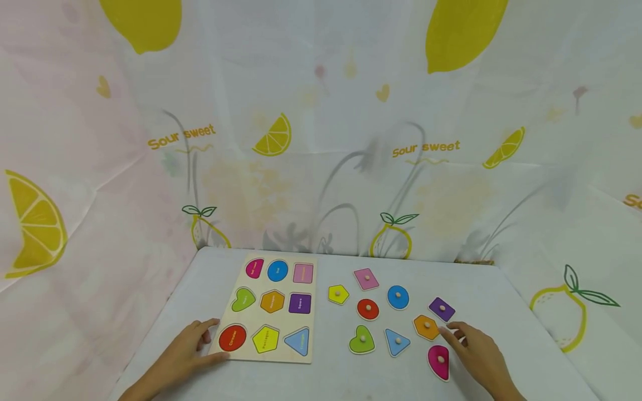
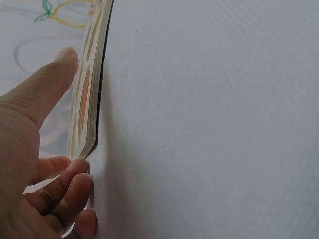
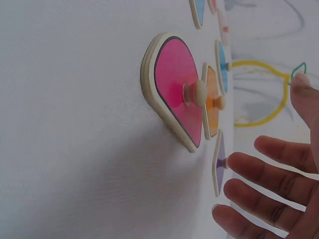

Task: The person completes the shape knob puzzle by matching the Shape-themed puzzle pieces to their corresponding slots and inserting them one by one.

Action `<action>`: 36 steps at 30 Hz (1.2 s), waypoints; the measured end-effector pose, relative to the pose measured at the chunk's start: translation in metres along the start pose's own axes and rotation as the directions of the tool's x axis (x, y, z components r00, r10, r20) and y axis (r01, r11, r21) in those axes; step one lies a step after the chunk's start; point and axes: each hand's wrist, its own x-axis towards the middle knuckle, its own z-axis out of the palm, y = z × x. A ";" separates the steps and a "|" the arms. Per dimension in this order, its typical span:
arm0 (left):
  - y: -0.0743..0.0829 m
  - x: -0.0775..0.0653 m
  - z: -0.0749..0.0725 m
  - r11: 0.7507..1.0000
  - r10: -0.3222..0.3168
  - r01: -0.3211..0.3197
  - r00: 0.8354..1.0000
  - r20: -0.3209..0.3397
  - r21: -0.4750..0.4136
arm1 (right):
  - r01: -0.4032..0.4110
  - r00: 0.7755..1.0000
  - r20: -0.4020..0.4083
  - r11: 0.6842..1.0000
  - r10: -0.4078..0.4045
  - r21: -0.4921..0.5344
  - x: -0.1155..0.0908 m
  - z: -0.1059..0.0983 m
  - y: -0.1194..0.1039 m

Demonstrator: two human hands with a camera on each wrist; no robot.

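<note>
A wooden shape-puzzle board (image 1: 283, 361) lies flat on the left. My left hand (image 1: 183, 353) is at its near left corner. The thumb is straight beside the front edge, and loosely bent fingers lie by the left edge; contact is hard to tell. On the right, my right hand (image 1: 478, 353) hovers with spread fingers, nothing held. Nearest to it are an orange hexagon piece (image 1: 422, 328), a purple square piece (image 1: 438, 305) and a magenta half-round piece (image 3: 172, 74). Each piece has a small wooden knob.
Between board and right hand lie the yellow pentagon (image 1: 333, 294), pink piece (image 1: 362, 283), red circle (image 1: 363, 313), blue circle (image 1: 398, 289), green heart (image 1: 358, 348) and blue triangle (image 1: 393, 348). Lemon-printed cloth (image 1: 321, 184) walls the white table's back and sides.
</note>
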 end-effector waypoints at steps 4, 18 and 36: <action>0.001 0.000 0.002 0.999 -0.035 0.036 0.999 0.034 -0.031 | 0.022 1.000 -0.023 1.000 -0.021 0.021 0.004 0.003 -0.002; 0.001 0.004 0.004 0.995 -0.074 0.077 0.996 0.049 -0.061 | 0.026 0.999 -0.042 0.998 -0.024 0.062 0.015 0.009 -0.003; -0.002 0.002 0.004 0.993 -0.066 0.069 0.997 0.041 -0.093 | 0.076 0.994 -0.077 0.995 -0.072 0.058 0.023 0.019 -0.002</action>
